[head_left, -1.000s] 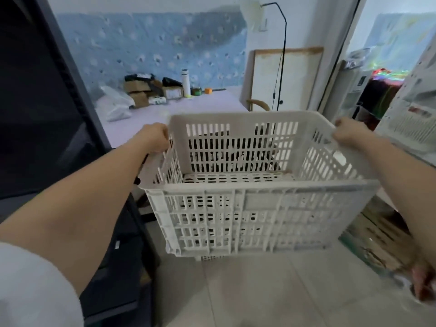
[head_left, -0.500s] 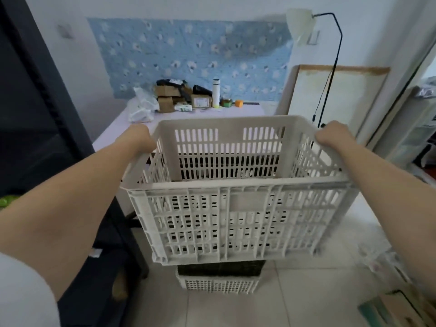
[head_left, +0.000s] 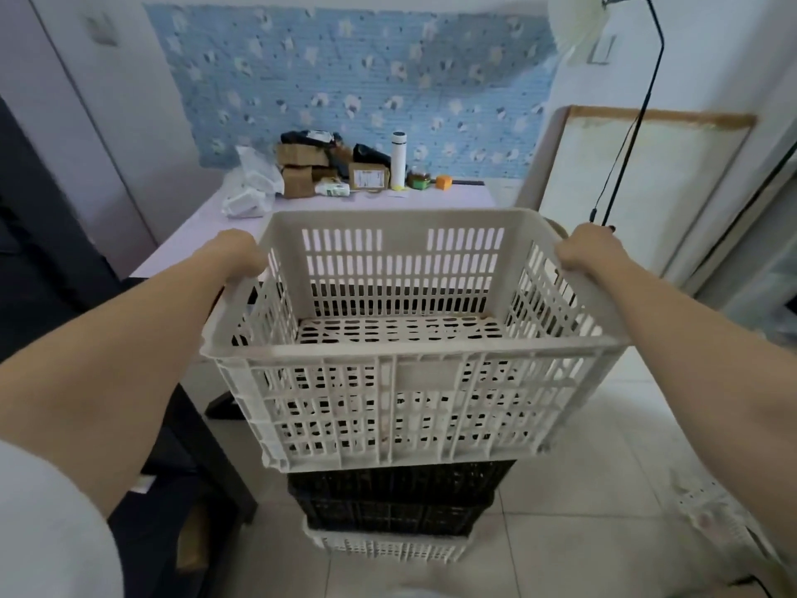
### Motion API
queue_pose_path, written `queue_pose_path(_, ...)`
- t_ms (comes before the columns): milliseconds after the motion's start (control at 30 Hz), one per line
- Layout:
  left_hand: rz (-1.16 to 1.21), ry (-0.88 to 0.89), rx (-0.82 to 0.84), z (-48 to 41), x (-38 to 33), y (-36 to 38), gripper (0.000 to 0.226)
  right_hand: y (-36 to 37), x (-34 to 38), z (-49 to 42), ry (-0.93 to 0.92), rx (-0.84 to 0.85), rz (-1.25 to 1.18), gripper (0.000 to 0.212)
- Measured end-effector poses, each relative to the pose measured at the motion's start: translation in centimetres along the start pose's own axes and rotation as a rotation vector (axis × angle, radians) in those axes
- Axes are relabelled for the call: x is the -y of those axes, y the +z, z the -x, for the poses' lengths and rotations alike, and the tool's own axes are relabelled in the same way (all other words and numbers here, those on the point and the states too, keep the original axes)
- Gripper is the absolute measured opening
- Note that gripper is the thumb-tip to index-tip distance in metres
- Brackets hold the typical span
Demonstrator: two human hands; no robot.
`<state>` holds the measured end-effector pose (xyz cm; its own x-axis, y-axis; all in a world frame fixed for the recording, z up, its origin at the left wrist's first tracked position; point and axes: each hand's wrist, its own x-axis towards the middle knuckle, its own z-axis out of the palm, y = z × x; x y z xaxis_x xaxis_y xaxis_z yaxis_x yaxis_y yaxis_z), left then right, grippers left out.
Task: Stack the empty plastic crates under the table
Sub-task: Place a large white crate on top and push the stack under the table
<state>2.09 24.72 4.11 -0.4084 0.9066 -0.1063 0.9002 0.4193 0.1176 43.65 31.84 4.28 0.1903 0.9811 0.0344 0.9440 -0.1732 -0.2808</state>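
Two hands are gripping one empty white crate (head_left: 401, 351) by its side rims: the left hand (head_left: 235, 258) is curling over the rim at about nine o'clock of the crate, and the right hand (head_left: 588, 252) is wrapping the opposite rim at about three o'clock, fingers closed around the plastic on both sides. The person is holding the crate roughly level above a stack that is already standing on the tiled floor (head_left: 582, 489). Directly below it, at six o'clock, a black crate (head_left: 396, 498) is sitting nested on another white crate (head_left: 388, 548) at the bottom. Whether the held crate is touching the black one or hanging just above it is not clear, since its near wall is hiding the join.

Judging by this, the task is looking well advanced: two crates are stacked, and the third is lined up over them and waiting to be seated. The stack is standing at the near edge of the lilac table (head_left: 181, 248), which is stretching away toward twelve o'clock, so it may yet need pushing under the tabletop. Whether more crates are waiting elsewhere cannot be told.
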Motion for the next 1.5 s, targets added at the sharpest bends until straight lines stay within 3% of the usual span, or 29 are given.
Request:
queue_pose_path(233, 0.03, 0.006, -0.013, -3.8, -1.2, 1.5, 0.038, 0.7, 0.4, -2.7, 0.056, 0.028, 0.014, 0.01)
queue_pose_path(467, 0.013, 0.018, -0.054, -4.7, -1.0, 2.0, 0.047, 0.3, 0.3, -3.1, 0.082, 0.176, 0.059, 0.041)
queue_pose_path(567, 0.006, 0.024, -0.065, -4.6, -1.0, 2.1, 0.046, 0.2, -0.1, -2.8, 0.082, 0.205, 0.086, 0.023)
queue_pose_path(700, -0.012, 0.028, -0.063, -4.8, -0.9, 2.4, 0.039, -0.1, -0.3, -2.3, 0.065, 0.207, 0.095, 0.036)
queue_pose_path(867, -0.025, 0.051, -0.061, -5.3, -0.7, 2.4, 0.037, 0.0, -0.4, -2.2, 0.049, 0.161, 0.119, 0.002)
queue_pose_path(933, -0.012, 0.052, -0.07, -5.5, -0.5, 2.5, 0.038, 0.1, -0.3, -2.1, 0.046, 0.15, 0.118, 0.016)
queue_pose_path(1133, 0.0, 0.078, -0.104, -6.5, -0.1, 2.9, 0.038, 0.3, -0.3, -2.2, 0.048, 0.139, 0.073, 0.006)
queue_pose_path(1400, -0.003, 0.092, -0.125, -7.2, 0.4, 3.3, 0.039, 0.6, -0.4, -2.1, 0.035, 0.095, 0.043, 0.011)
queue_pose_path(1500, 0.002, 0.095, -0.125, -7.3, 0.5, 3.4, 0.039, 0.6, -0.5, -1.8, 0.024, 0.081, 0.042, 0.024)
